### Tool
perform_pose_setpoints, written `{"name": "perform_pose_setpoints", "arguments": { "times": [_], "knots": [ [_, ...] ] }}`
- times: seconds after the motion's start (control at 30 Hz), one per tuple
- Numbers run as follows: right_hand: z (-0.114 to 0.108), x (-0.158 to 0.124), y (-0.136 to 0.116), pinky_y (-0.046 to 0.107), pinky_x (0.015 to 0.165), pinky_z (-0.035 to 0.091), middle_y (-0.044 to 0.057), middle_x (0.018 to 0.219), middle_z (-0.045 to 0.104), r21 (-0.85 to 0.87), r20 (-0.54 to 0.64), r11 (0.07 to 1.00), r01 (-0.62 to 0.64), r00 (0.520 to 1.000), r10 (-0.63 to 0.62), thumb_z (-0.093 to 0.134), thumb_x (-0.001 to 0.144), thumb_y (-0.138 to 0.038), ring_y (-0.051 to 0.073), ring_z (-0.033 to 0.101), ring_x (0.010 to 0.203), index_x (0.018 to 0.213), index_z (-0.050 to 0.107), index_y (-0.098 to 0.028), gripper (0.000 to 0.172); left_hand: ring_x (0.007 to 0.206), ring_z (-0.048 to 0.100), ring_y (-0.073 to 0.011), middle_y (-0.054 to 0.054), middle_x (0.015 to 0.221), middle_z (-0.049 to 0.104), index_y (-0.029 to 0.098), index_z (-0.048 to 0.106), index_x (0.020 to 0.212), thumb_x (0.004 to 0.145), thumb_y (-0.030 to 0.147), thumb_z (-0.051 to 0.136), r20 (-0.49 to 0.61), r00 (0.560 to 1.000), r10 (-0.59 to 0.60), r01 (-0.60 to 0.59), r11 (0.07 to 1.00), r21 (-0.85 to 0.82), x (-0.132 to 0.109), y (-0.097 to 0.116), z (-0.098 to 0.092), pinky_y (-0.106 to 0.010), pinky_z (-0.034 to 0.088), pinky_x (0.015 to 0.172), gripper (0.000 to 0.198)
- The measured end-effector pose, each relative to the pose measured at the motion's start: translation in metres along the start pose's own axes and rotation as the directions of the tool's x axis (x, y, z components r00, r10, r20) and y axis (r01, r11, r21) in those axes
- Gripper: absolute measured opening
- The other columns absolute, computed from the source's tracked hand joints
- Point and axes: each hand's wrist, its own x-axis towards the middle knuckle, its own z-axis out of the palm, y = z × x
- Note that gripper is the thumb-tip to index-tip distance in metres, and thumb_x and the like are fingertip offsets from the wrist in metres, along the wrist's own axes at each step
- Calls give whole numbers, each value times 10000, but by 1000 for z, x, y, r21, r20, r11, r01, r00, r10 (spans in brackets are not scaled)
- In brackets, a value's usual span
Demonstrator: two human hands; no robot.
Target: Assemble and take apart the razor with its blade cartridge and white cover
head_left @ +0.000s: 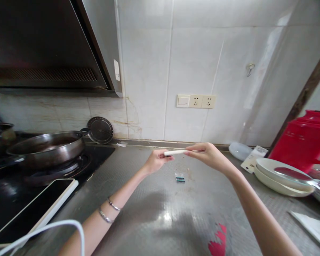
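Observation:
Both arms reach out over a steel counter [160, 213]. My left hand [156, 160] and my right hand [206, 153] together hold a slim white stick-like object [175, 152] level above the counter, the left pinching its left end, the right closed around its right end. Below them on the counter lies a small dark packet with teal stripes [179, 177]. Two thin bracelets [110, 210] circle my left forearm.
A pan [46, 147] sits on the gas hob at the left, with a round lid [100, 129] leaning on the wall. A tablet [32, 209] with a white cable lies near. White plates [280, 176] and a red jug [302, 138] stand at the right.

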Motion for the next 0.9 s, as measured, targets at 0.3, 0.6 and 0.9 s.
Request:
{"name": "perform_pose_setpoints", "arguments": {
  "times": [0.3,0.6,0.9],
  "knots": [
    [-5,3,11,261,597,406,18,742,680,-12,-22,1000,-14,1000,13,520,728,-529,215,581,709,860,730,-168,439,700,559,-125,-49,740,639,96,636,755,681,356,663,-43,999,20,-22,999,-39,0,0,1,-233,430,659,271],
    [-9,2,12,239,561,377,17,740,672,16,4,1000,-11,1000,10,517,728,-530,186,554,674,833,727,-165,434,652,530,-109,-39,703,622,91,634,752,690,350,656,-22,1000,22,-22,1000,-17,-1,2,2,-219,412,619,268],
    [-4,2,9,249,582,379,29,740,662,66,50,998,-12,999,9,547,704,-534,187,552,696,844,724,-160,437,599,508,-89,-22,662,605,95,631,737,697,318,649,-13,1000,26,-26,1000,-1,-1,5,3,-203,391,565,227]
  ]
}}
